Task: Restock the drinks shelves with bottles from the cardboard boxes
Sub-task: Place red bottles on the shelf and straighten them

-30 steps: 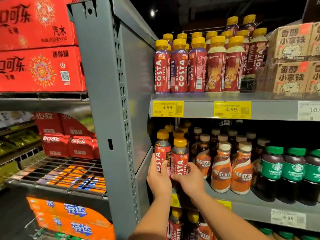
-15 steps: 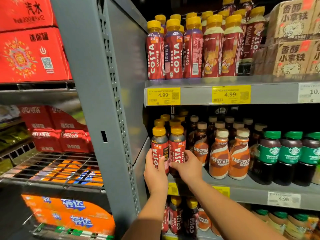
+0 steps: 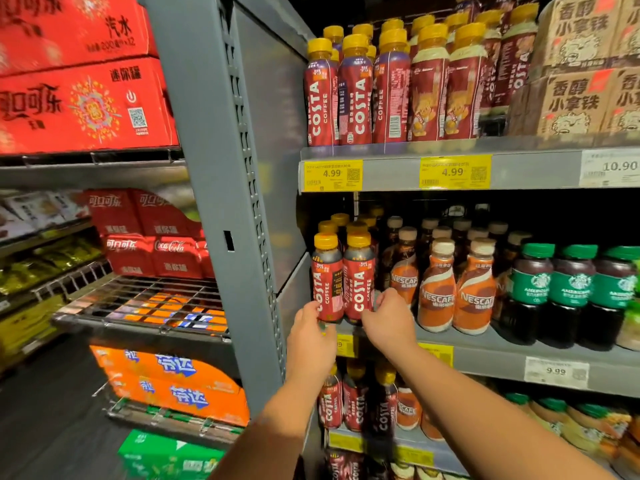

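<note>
shelf (image 3: pixel 485 355); hands seemingly touch costa bottles (image 3: pixel 343 285)

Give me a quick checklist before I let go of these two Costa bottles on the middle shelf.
1. Both red-labelled, yellow-capped Costa coffee bottles upright: ok.
2. Bases fully on the grey metal shelf, not overhanging the front edge: cannot tell, the hands hide them.
3. Labels facing forward: ok, COSTA reads on both.
4. Left hand and right hand at the bottle bases: ok.
5. Clear of the orange Nescafe bottles to the right: ok, a gap shows.
6. Lined up with the Costa row behind: ok.
</note>
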Tool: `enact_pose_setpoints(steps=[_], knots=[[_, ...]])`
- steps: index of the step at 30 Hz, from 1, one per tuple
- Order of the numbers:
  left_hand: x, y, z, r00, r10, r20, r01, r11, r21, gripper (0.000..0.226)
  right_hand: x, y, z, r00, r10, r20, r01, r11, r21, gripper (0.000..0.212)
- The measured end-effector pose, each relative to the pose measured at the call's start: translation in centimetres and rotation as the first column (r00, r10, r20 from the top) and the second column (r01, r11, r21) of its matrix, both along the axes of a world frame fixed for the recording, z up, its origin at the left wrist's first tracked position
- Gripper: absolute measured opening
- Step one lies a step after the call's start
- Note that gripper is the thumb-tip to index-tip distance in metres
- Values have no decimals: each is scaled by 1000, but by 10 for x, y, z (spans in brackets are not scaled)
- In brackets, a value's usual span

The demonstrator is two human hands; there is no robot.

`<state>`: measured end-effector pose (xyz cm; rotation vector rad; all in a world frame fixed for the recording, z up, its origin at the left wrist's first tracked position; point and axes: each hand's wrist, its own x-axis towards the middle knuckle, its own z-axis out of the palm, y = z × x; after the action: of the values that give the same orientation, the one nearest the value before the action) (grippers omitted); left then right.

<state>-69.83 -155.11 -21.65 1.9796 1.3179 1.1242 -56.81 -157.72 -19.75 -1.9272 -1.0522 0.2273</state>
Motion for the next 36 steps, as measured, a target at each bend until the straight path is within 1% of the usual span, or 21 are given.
enact_pose_setpoints(steps=[1,3,5,8,10,12,14,16,21,24,26,27,29,30,31,33,34,36], knots=[[-5,-5,1,991,-20,-130,24,999,24,31,-1,-6,0,996,41,83,-38,999,-31,18],[-14,-14,5,927,-37,-373,60,997,50,30,-5,-19,0,943,158,292,-114,980,-162,10],[-20,-20,8,853,-31,-521,75,995,64,26,-11,-34,1,855,282,435,-141,934,-328,17],[-21,-34,4,763,-54,-644,114,992,52,25,-20,-59,-1,773,402,491,-86,833,-546,29],[-18,-49,-4,693,-102,-714,175,984,30,27,-23,-79,-11,759,436,484,-43,775,-630,33],[-14,-64,-13,661,-146,-736,236,972,19,26,-25,-97,-23,798,411,440,-26,753,-658,34],[-12,-78,-22,635,-191,-749,293,956,6,25,-26,-113,-34,855,339,393,-5,762,-647,36],[-16,-89,-34,605,-231,-762,343,939,-12,24,-30,-129,-46,884,284,371,24,765,-644,37],[-42,-118,-74,486,-336,-807,454,886,-95,22,-61,-171,-91,934,241,262,43,655,-755,31],[-50,-134,-100,444,-393,-805,507,851,-136,19,-74,-197,-123,952,208,224,45,628,-777,33],[-54,-148,-120,381,-435,-816,516,832,-203,21,-80,-217,-145,966,180,185,40,604,-796,32],[-55,-155,-132,382,-443,-811,519,829,-209,24,-83,-227,-157,973,169,157,28,590,-807,32],[-56,-171,-162,428,-481,-765,582,794,-173,31,-88,-246,-182,983,151,102,1,558,-830,32],[-56,-179,-178,431,-500,-751,594,784,-181,29,-90,-255,-194,986,145,81,-9,536,-844,32],[-56,-188,-191,403,-524,-750,583,779,-231,25,-91,-262,-205,988,139,62,-18,509,-861,33],[-55,-200,-214,280,-573,-770,524,763,-377,23,-88,-274,-226,991,129,25,-38,462,-886,37],[-52,-205,-225,242,-585,-774,493,761,-422,24,-86,-278,-236,992,124,3,-53,446,-894,38],[-48,-212,-243,221,-593,-774,471,760,-448,27,-80,-283,-256,993,112,-40,-85,429,-899,36]])
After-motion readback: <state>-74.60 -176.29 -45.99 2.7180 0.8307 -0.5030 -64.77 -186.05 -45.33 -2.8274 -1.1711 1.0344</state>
